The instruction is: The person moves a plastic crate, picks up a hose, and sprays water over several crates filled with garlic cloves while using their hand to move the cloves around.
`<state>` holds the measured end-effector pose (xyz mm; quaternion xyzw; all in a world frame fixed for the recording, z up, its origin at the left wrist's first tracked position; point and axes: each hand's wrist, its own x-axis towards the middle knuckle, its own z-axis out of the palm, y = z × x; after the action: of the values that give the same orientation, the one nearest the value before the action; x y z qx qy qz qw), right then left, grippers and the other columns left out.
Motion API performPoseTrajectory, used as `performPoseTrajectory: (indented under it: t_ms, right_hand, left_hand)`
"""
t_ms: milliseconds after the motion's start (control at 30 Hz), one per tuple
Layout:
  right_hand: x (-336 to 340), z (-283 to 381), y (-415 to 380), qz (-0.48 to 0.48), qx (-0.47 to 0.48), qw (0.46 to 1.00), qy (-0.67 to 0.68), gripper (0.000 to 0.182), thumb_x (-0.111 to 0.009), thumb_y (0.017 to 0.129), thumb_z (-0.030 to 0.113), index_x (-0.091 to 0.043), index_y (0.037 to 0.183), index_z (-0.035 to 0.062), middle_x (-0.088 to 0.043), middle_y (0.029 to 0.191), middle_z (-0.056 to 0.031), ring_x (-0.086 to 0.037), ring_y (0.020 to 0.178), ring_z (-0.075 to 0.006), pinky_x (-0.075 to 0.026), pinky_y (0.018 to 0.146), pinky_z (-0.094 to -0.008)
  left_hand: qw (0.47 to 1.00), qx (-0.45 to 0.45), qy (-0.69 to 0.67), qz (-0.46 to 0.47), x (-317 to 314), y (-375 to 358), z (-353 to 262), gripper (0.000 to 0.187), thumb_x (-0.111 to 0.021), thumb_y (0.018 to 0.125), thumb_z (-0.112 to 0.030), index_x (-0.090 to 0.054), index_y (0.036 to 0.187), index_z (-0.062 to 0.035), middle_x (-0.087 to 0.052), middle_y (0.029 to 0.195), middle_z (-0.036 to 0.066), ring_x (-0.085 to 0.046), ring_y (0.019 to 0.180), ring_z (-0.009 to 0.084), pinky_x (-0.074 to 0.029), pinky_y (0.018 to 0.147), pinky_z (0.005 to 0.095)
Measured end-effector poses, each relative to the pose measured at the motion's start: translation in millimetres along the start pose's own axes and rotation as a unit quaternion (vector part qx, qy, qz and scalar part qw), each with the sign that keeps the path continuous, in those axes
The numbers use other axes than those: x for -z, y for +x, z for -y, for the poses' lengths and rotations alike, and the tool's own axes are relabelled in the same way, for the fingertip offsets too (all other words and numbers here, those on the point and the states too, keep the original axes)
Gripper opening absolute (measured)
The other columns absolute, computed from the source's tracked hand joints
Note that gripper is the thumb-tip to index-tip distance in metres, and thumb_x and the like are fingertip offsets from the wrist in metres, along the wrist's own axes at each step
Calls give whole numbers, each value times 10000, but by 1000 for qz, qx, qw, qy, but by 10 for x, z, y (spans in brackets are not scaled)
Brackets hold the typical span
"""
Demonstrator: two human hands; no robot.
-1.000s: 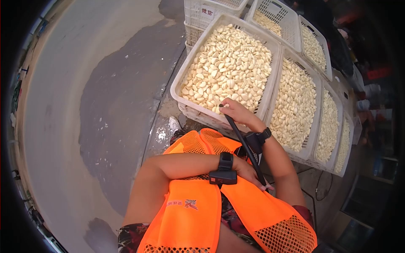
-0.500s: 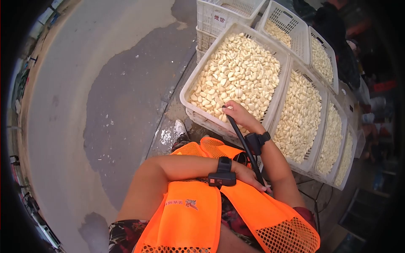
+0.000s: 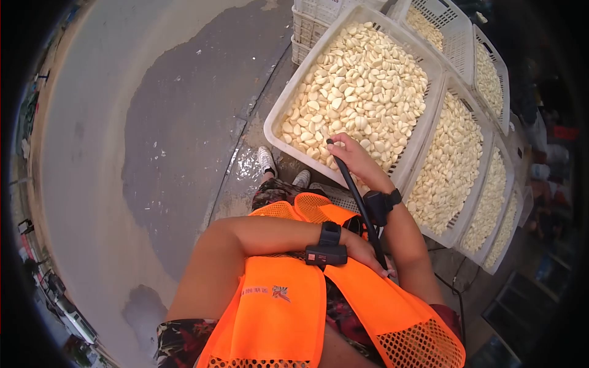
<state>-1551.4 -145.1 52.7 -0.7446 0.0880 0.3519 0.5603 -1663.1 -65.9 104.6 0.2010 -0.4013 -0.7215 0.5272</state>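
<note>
My right hand [image 3: 356,161] is closed around the upper part of a black rod [image 3: 357,196], over the near edge of a white crate [image 3: 276,142] of pale peeled cloves, apparently garlic [image 3: 362,92]. The rod slants down to my left hand [image 3: 366,253], whose fingers close around its lower end near my waist. A black device is strapped on each wrist.
More white crates of the same cloves [image 3: 448,159] stand to the right, with stacked crates [image 3: 307,30] behind. My shoes [image 3: 265,161] are on wet ground left of the crates. Black cables [image 3: 457,285] lie at the lower right.
The view has shifted, so the near crate sits higher and further right and both shoes show more. My hands keep the same grip on the rod, its upper end slightly higher in view.
</note>
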Motion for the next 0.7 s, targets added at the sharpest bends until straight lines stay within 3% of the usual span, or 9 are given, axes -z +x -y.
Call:
performPoseTrajectory:
  t_ms: [167, 300, 367, 467, 567, 700]
  right_hand:
    - [21, 132, 51, -28, -15, 999, 1, 346, -558, 895, 291, -495, 1104, 22, -526, 705, -18, -448, 602, -81, -365, 540, -235]
    - [51, 230, 114, -32, -7, 999, -7, 330, -561, 903, 270, -486, 1111, 25, -538, 686, -18, -454, 603, -79, -365, 537, -239]
    - [107, 210, 137, -36, -12, 999, -31, 353, -564, 903, 273, -478, 1136, 23, -540, 682, -29, -466, 608, -93, -380, 546, -253]
    - [225, 237, 65, -68, -25, 995, -66, 389, -568, 902, 281, -466, 1176, 24, -570, 689, -59, -506, 638, -120, -415, 590, -269]
    - [379, 185, 30, -82, -53, 989, -113, 401, -568, 903, 278, -459, 1199, 31, -582, 697, -71, -520, 650, -127, -428, 611, -269]
    - [382, 159, -39, -132, -97, 984, -75, 419, -564, 908, 269, -444, 1239, 44, -544, 652, -51, -489, 609, -110, -405, 572, -260]
  left_hand:
    - [997, 51, -59, -2, 79, -146, -105, 559, -506, 929, -414, -430, 1355, -60, -402, 1416, 92, -317, 1332, 194, -233, 1082, 296]
    - [999, 9, -42, 4, 187, -233, -129, 586, -501, 928, -431, -423, 1350, -32, -427, 1389, 106, -354, 1305, 193, -272, 1063, 293]
    - [998, 54, -27, -13, 213, -308, -181, 594, -481, 925, -464, -441, 1342, -44, -437, 1379, 122, -356, 1308, 214, -270, 1063, 301]
    - [999, -25, -35, 18, 292, -237, 68, 599, -470, 921, -486, -455, 1334, -53, -436, 1379, 133, -349, 1315, 229, -268, 1064, 305]
    - [998, -48, -42, 12, 337, -187, 280, 595, -465, 922, -491, -474, 1312, -41, -479, 1332, 141, -399, 1275, 243, -301, 1042, 315]
    - [994, -18, -95, 52, 363, -189, 424, 558, -453, 926, -491, -526, 1236, -32, -543, 1236, 135, -476, 1183, 248, -354, 990, 332]
